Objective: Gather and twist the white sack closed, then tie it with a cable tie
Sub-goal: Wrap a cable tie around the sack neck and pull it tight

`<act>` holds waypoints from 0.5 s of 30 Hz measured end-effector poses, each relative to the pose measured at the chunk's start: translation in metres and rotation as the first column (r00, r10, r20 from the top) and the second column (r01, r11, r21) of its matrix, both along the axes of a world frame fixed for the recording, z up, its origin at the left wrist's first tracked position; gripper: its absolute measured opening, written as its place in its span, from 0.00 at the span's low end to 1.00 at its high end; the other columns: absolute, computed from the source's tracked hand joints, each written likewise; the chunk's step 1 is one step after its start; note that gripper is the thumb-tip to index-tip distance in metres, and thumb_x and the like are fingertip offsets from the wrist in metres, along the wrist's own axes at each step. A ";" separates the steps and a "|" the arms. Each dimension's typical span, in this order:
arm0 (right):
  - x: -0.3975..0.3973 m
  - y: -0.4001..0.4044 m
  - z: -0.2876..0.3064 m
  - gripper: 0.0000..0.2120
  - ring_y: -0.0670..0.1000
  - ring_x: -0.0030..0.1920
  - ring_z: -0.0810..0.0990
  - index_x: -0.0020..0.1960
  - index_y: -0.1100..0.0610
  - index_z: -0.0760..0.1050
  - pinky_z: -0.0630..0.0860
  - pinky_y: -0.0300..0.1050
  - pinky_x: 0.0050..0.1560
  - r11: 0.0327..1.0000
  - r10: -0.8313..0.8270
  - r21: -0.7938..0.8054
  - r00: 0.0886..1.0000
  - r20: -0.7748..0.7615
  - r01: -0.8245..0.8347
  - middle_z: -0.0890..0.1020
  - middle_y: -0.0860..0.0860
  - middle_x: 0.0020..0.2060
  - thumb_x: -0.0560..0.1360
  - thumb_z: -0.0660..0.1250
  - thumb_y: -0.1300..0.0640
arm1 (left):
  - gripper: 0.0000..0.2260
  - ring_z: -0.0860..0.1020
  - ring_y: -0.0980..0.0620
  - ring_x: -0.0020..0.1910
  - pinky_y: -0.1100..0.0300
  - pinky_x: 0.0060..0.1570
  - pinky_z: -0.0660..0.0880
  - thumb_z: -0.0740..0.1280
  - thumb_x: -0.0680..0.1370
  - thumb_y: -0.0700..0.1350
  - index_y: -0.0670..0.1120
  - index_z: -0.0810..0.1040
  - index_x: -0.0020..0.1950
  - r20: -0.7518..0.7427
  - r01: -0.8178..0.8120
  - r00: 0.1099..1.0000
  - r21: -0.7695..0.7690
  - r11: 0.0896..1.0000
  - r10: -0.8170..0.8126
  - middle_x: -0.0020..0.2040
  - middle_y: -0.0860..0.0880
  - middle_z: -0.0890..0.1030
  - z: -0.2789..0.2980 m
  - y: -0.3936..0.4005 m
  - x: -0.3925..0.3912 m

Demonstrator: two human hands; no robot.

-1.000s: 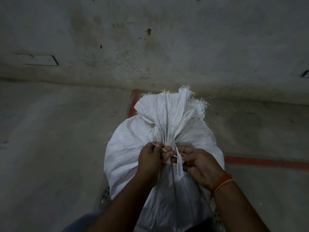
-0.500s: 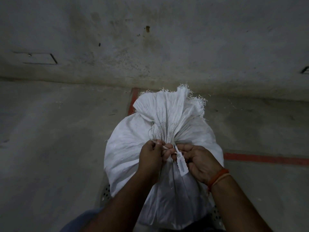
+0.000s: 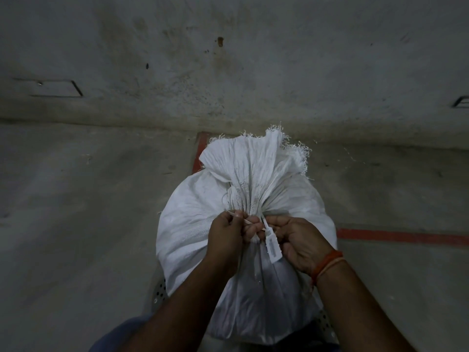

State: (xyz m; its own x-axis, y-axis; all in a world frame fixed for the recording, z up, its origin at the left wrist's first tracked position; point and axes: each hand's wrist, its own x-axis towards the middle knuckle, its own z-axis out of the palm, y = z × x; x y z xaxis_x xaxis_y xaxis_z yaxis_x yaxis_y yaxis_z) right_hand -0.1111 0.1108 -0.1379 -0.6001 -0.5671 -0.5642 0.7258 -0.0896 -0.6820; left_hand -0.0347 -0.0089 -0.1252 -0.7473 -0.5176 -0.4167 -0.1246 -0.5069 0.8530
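The white sack (image 3: 243, 250) is stood upright on the concrete floor (image 3: 76, 224), directly in front of the person, with its mouth gathered into a pleated neck and the frayed open edge fanned out above it. A white cable tie (image 3: 269, 240) is located at the base of that neck; its flat tag end hangs down over the sack front between the two hands. The left hand (image 3: 227, 237) is closed in a pinch, with the thin tail of the tie held between thumb and fingers just left of the neck. The right hand (image 3: 299, 240) is curled closed beside the tag; its fingertips are seen at the tie near the neck, though the exact contact cannot be told. An orange wristband (image 3: 326, 265) is worn on the right wrist. Red floor lines (image 3: 401, 236) are visible beside and behind the sack.
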 end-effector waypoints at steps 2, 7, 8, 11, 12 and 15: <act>-0.001 -0.001 -0.002 0.25 0.65 0.56 0.75 0.56 0.76 0.77 0.63 0.58 0.75 1.000 -0.001 0.000 1.000 -0.009 0.001 0.78 0.70 0.53 0.67 0.49 0.83 | 0.12 0.78 0.39 0.44 0.57 0.36 0.82 0.57 0.85 0.40 0.34 0.76 0.50 0.006 0.006 1.000 -0.013 1.000 -0.006 0.41 0.39 0.83 -0.004 -0.001 0.000; -0.001 -0.001 0.003 0.26 0.62 0.49 0.81 0.58 0.77 0.75 0.78 0.51 0.60 0.998 0.043 -0.047 0.998 -0.036 -0.045 0.77 0.74 0.56 0.67 0.48 0.83 | 0.13 0.82 0.42 0.42 0.56 0.41 0.80 0.59 0.85 0.41 0.35 0.78 0.49 0.046 0.010 0.999 -0.037 0.999 -0.008 0.41 0.40 0.84 -0.012 0.000 -0.001; 0.000 -0.001 0.004 0.25 0.61 0.49 0.82 0.56 0.76 0.76 0.80 0.48 0.56 0.997 0.048 -0.055 0.998 -0.044 -0.050 0.79 0.73 0.55 0.67 0.47 0.83 | 0.13 0.82 0.44 0.40 0.57 0.40 0.79 0.59 0.85 0.41 0.34 0.78 0.49 0.048 0.014 0.999 -0.043 0.999 -0.012 0.40 0.40 0.84 -0.013 0.001 -0.001; 0.002 -0.002 0.007 0.23 0.65 0.54 0.79 0.54 0.73 0.78 0.78 0.53 0.60 0.998 0.048 -0.045 0.997 -0.053 -0.050 0.79 0.72 0.57 0.69 0.49 0.82 | 0.12 0.83 0.48 0.37 0.59 0.38 0.78 0.59 0.85 0.41 0.40 0.77 0.45 0.032 0.025 0.999 -0.072 0.997 -0.023 0.39 0.42 0.85 -0.014 0.003 0.000; 0.002 -0.002 0.008 0.23 0.65 0.53 0.80 0.54 0.73 0.78 0.77 0.53 0.60 0.998 0.042 -0.045 0.998 -0.050 -0.044 0.80 0.71 0.55 0.70 0.49 0.81 | 0.12 0.83 0.48 0.37 0.59 0.37 0.78 0.59 0.85 0.41 0.40 0.77 0.45 0.021 0.026 0.999 -0.070 0.997 -0.024 0.39 0.42 0.85 -0.014 0.005 0.000; 0.002 -0.002 0.006 0.22 0.57 0.42 0.83 0.50 0.71 0.79 0.82 0.46 0.51 0.998 0.029 -0.054 0.999 -0.036 -0.031 0.84 0.65 0.46 0.70 0.49 0.82 | 0.11 0.85 0.47 0.40 0.61 0.38 0.79 0.58 0.85 0.40 0.40 0.76 0.45 -0.007 0.032 0.999 -0.030 0.999 -0.033 0.41 0.42 0.86 -0.014 0.007 0.001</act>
State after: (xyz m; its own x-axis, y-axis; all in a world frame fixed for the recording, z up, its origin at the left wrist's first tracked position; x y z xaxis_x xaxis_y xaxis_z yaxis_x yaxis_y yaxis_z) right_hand -0.1095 0.1091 -0.1317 -0.6018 -0.6141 -0.5106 0.7040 -0.1062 -0.7022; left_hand -0.0336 -0.0018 -0.1388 -0.7671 -0.5049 -0.3957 -0.1339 -0.4772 0.8685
